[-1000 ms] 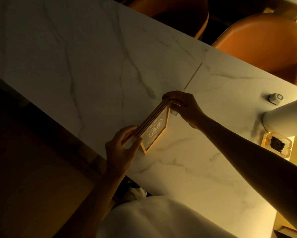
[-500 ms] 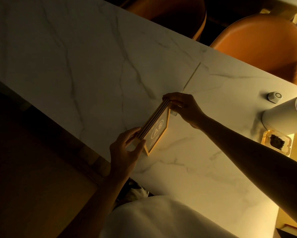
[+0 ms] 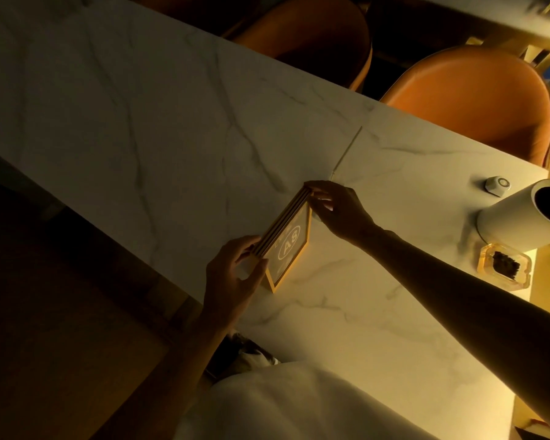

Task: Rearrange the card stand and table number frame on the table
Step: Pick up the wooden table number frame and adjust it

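- Upright on the marble bench (image 3: 172,128), near its near edge, stands the table number frame (image 3: 288,246); its long top edge runs diagonally from near-left to far-right, and the "A8" face looks near-right.
- Left hand (image 3: 232,281) pinches the near-left end; right hand (image 3: 340,208) pinches the far-right end, fingers closed on it.
- Dim amber light; two orange chairs (image 3: 477,103) stand beyond the bench.

The table number frame (image 3: 288,247) shows "A8" inside an oval ring; the smaller print above it, at 11 o'clock, is unreadable.
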